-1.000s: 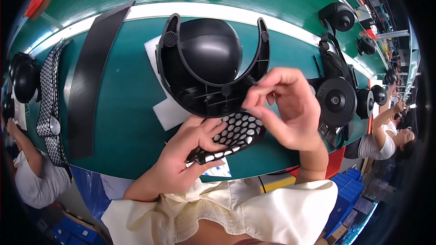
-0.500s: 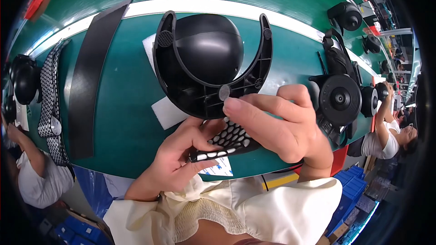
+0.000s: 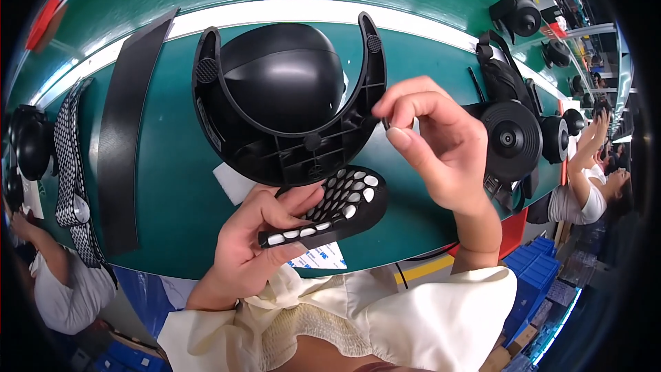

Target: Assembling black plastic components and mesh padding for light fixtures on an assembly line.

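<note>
My left hand [image 3: 251,234] is closed on a curved black pad with white oval spots [image 3: 341,207], thumb along its near edge. Just above it stands a black crescent-shaped plastic part [image 3: 275,158] with ribs and two upright horns. Small round dark pads sit on the horns, and a dark disc [image 3: 312,142] sits at the middle of its lower rim. A glossy black dome [image 3: 282,83] shows inside the curve. Beside the right horn my right hand [image 3: 441,145] pinches thumb and fingers together; a tiny dark bit shows there, too small to name.
On the green table [image 3: 165,186] lie a long black strip [image 3: 124,138] and a spotted strap [image 3: 69,158] to the left. White printed paper [image 3: 323,256] is at the near edge. Black round devices [image 3: 509,139] stand right. People work at both sides.
The right hand has moved up and right, away from the crescent's lower rim. The disc there was pale grey and is now dark. Crescent, dome and spotted pad appear shifted left; more of the pad shows.
</note>
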Tool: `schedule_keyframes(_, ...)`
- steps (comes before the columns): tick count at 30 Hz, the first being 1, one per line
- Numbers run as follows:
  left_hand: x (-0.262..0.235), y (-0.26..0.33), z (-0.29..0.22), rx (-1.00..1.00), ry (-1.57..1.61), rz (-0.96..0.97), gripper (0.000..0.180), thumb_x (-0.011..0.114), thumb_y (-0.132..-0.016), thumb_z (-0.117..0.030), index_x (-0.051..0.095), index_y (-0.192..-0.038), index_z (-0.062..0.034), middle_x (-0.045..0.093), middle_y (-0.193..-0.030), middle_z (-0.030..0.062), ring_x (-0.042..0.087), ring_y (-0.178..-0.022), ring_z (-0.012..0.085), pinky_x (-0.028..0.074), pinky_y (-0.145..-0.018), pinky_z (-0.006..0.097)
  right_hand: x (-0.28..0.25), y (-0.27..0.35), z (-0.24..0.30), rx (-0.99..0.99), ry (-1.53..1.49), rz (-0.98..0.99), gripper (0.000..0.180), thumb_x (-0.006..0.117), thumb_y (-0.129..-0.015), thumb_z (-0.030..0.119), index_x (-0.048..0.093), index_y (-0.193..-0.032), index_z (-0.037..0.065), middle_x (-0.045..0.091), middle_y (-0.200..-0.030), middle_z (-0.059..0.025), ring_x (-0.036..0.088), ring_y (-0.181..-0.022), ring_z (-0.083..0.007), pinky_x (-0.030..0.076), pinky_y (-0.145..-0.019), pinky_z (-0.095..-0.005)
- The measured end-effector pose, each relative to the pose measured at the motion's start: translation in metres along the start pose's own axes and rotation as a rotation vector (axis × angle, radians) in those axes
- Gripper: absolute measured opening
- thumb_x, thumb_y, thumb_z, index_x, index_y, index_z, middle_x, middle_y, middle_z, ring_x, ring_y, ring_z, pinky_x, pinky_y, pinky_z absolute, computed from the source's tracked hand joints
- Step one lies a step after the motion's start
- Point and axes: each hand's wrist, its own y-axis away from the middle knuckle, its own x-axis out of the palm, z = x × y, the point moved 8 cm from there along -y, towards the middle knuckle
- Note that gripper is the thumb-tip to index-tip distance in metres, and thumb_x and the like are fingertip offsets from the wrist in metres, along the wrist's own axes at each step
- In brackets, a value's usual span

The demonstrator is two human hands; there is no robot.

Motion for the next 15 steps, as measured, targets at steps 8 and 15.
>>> schedule_keyframes(8,-0.001,0.001,0.002,0.011,-0.019,-0.010,0.015,0.057,-0.074,0.003,0.046,-0.084,0.0037,0.042,-0.112,0.0214,0.042,-0.112,0.0301,0.031,-0.098,0.039,0.013,0.002,0.000,-0.007,-0.091,0.048,0.031,0.060,-0.070,-0.005,0.045,-0.097,0.001,0.060,-0.081,-0.0019,0.055,-0.074,-0.0066,0.035,-0.063,-0.0181)
schedule_keyframes(15,-0.003,0.003,0.004,-0.059,-0.020,-0.119,0.026,0.064,-0.072,-0.012,0.043,-0.074,0.0035,0.042,-0.109,0.0237,0.040,-0.113,0.0351,0.031,-0.097,0.044,0.036,-0.004,0.014,-0.104,-0.015,0.172,0.033,0.060,-0.070,-0.006,0.044,-0.097,0.001,0.061,-0.075,-0.0043,0.061,-0.075,-0.0122,0.045,-0.069,-0.0220)
